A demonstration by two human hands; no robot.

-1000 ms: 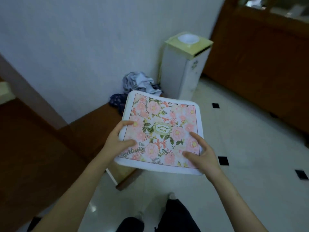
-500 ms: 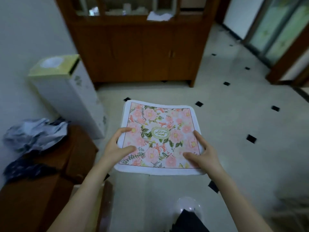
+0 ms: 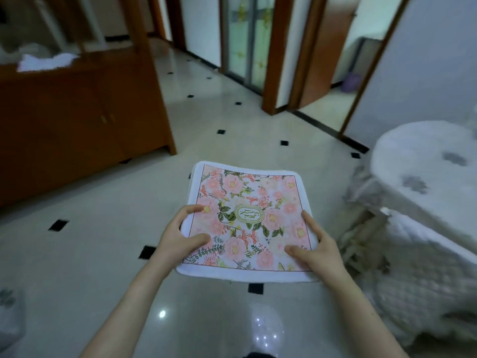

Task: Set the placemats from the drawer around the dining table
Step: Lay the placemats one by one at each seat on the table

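A stack of floral placemats [image 3: 247, 202], pink flowers on white with a gold oval label, is held level in front of me above the floor. My left hand [image 3: 180, 235] grips its near left edge, thumb and a finger on top. My right hand [image 3: 318, 248] grips the near right edge, thumb on the top mat. The round dining table [image 3: 423, 164] with a white lace cloth stands to the right, apart from the mats.
A tall wooden cabinet [image 3: 77, 117] fills the left. Shiny white floor tiles [image 3: 232, 125] with black insets stretch ahead. Glass doors [image 3: 245, 40] and wooden door frames stand at the back. A draped white chair or cloth [image 3: 413, 275] sits low right, beside the table.
The view has swung right, from the wall and white bin past the cabinet to the doors and dining table. Both hands keep the same hold on the mats.
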